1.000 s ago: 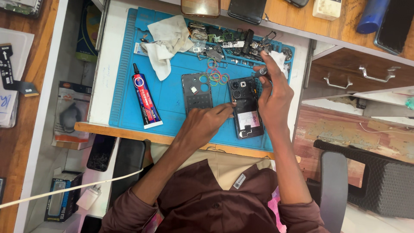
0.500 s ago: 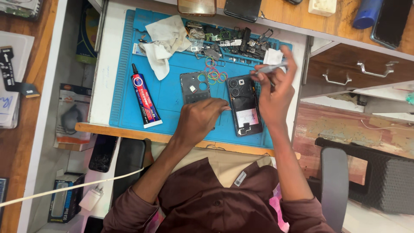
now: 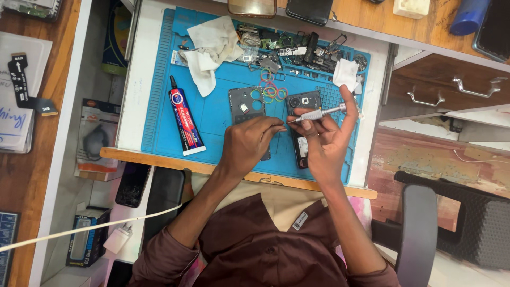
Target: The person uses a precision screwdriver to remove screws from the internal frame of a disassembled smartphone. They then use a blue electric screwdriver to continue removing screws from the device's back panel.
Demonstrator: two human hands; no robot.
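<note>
Silver screwdriver (image 3: 317,114) pinched in the right hand (image 3: 324,142), its tip meeting the left hand (image 3: 248,144) fingertips; opened phone (image 3: 304,127) right under that grip.

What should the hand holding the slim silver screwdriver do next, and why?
Probably lower the slim silver screwdriver onto the opened black phone: the right hand holds it level above the phone, tip meeting the left hand's fingertips.
</note>
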